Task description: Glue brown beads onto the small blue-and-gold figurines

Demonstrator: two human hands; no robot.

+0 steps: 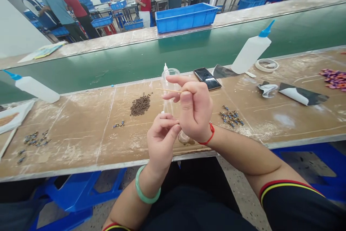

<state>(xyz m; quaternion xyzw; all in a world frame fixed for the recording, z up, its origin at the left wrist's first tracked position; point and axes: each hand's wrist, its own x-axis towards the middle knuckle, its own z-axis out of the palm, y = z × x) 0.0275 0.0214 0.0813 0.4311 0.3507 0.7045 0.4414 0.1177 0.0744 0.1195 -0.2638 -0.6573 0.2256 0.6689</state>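
My right hand point(196, 110) pinches a thin wooden stick point(166, 90) between thumb and forefinger, its tip pointing left, while other fingers stretch out. Just below and to the left, my left hand point(162, 139) is closed in a pinch near the right wrist; whatever sits between its fingertips is too small to make out. Behind the hands stands a clear plastic cup point(175, 71), partly hidden, beside a white nozzle tip point(165, 67). A heap of small brown discs point(140, 105) lies to the left. Small blue-and-gold pieces point(231, 117) are grouped to the right of my hands.
White squeeze bottles with blue tips stand at right point(251, 52) and lean at left point(38, 88). A phone point(207, 78), tape roll point(266, 65) and purple-orange pieces point(335, 79) lie rightward. Beyond the green belt point(121, 56) sits a blue crate point(186, 18); several people stand behind.
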